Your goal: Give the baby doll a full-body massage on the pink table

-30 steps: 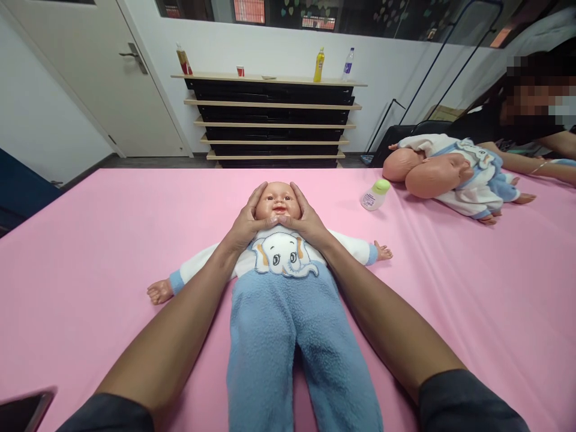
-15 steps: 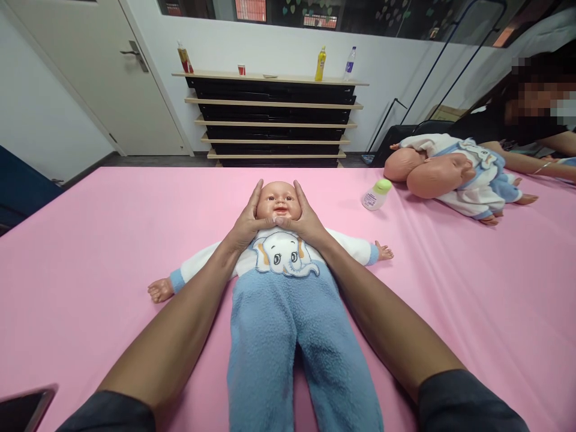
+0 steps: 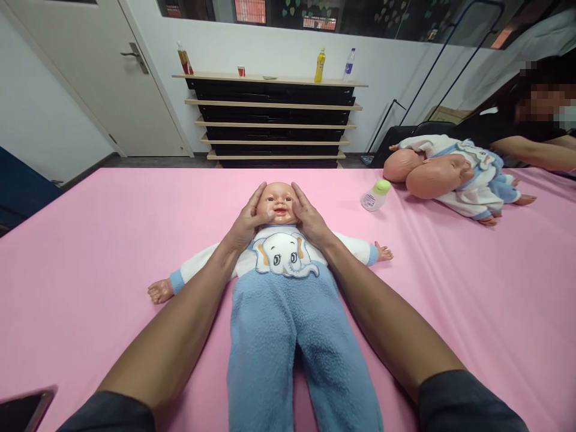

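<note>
A baby doll [image 3: 279, 294] lies face up, arms spread, in a white top with an elephant face and blue fleece trousers. My left hand [image 3: 250, 219] rests along the cheek on the left of the picture, fingers stretched up beside the head and its thumb near the mouth corner. Against the opposite cheek lies my right hand [image 3: 310, 219], fingers extended toward the temple. Both palms touch the doll's head [image 3: 279, 198] without wrapping round it.
The doll lies on a pink-covered table [image 3: 112, 240]. A lotion bottle with a green cap [image 3: 375, 195] stands to the right, near two more dolls [image 3: 468, 171]. A person [image 3: 517, 129] sits behind them. A dark phone-like device [image 3: 24, 411] lies at the lower left. Shelves [image 3: 270, 107] hold bottles beyond.
My thumbs have parted from the chin, moving outward and up along the cheeks. The doll's body has stayed put. The other person's arm has drawn back.
</note>
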### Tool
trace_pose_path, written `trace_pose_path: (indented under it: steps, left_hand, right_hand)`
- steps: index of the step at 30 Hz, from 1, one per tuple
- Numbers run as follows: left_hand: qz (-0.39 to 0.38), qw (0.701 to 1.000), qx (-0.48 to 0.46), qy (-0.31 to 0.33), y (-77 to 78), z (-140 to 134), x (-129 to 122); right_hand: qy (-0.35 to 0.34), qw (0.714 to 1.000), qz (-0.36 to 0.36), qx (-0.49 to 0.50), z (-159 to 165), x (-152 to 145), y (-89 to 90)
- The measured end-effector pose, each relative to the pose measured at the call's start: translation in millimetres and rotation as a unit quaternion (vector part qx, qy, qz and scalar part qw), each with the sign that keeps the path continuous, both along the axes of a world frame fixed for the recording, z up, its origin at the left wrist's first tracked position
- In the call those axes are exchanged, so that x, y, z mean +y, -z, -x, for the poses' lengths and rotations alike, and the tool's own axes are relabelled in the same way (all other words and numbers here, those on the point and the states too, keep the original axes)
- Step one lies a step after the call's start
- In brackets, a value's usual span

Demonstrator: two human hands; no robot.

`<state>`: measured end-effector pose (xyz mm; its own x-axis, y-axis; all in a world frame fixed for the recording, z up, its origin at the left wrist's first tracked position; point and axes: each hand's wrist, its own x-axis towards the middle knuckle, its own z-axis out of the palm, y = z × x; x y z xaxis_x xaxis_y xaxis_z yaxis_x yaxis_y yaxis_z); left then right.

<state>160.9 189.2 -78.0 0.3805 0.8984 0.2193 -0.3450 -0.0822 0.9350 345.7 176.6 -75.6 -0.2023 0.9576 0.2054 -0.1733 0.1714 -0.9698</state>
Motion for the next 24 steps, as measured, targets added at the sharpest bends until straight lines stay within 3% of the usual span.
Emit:
trace_pose_path:
  steps: [4, 7, 15, 21, 24]
  left_hand:
    - [-0.052, 0.995, 0.068, -0.054, 1.2, 2, 0]
    - [-0.046, 0.997, 0.056, -0.039, 1.7, 3, 0]
    - [-0.001, 1.000, -0.030, -0.001, 3.5, -2, 4]
    - [-0.061, 0.995, 0.059, -0.055, 3.9, 1, 4]
    - [-0.068, 0.994, 0.068, -0.055, 3.4, 2, 3]
  right_hand:
    - [0.021, 0.998, -0.038, -0.052, -2, -4, -2.4]
    - [0.017, 0.998, -0.039, -0.045, -3, -6, -3.6]
    - [-0.037, 0.995, 0.005, 0.090, 3, 5, 6.3]
    - [0.011, 0.999, -0.035, -0.039, -2, -5, -1.7]
    - [0.005, 0.999, -0.032, -0.040, -3, -9, -5.2]
